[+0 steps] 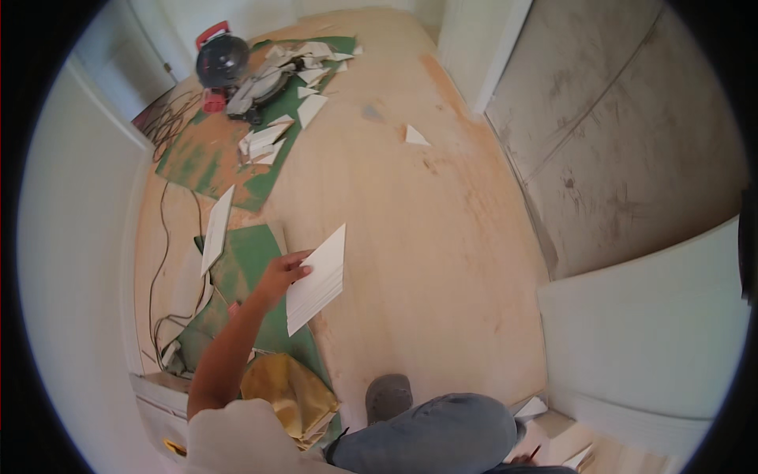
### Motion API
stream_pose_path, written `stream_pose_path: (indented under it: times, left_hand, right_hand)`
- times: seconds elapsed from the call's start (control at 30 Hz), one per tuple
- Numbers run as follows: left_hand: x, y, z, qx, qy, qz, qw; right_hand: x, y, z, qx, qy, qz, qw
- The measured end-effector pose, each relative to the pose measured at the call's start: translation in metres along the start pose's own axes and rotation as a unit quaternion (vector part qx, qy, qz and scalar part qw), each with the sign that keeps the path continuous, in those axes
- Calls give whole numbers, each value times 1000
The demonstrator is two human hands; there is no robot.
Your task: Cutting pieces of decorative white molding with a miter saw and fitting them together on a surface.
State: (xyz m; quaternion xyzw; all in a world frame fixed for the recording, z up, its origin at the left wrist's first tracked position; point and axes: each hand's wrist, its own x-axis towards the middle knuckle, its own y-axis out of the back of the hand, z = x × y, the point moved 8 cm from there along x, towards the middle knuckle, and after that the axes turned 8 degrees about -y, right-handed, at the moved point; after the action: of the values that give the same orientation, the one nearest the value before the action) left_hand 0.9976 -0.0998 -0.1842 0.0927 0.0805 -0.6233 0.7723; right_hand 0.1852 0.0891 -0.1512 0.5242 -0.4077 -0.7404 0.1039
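Note:
My left hand [286, 276] is closed on the edge of a short white piece of trim moulding [320, 276]. The piece has slanted ends and grooved lines along one side, and it is held up above the floor. At the bottom edge of the view, beyond my bent knee, only a small part of my right hand [521, 459] shows. A thin red pencil [536, 452] sticks up from its fingers. Most of that hand is hidden by my leg and the picture's edge.
A mitre saw [257, 88] stands on a green mat [260, 186] among white offcuts [264, 141]. One triangular offcut [415, 136] lies on the wooden floor [410, 261]. Another trim piece [217, 229] and cords [166, 237] are at left. A yellow bag [288, 395] sits near my left arm.

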Motion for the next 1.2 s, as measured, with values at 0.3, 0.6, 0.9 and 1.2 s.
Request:
stream_pose_path:
  times: [0.3, 0.6, 0.9, 1.2]
  left_hand:
    - [24, 36, -6, -220, -6, 74, 973]
    - [12, 77, -51, -312, 62, 173, 932]
    - [188, 207, 145, 76, 14, 218, 973]
    - [228, 310, 240, 145, -13, 304, 941]
  right_hand:
    - [-30, 86, -332, 459, 342, -406, 712]
    - [7, 88, -506, 235, 367, -410, 801]
    - [148, 96, -539, 161, 368, -63, 914]
    - [200, 163, -811, -12, 523, 48, 851]
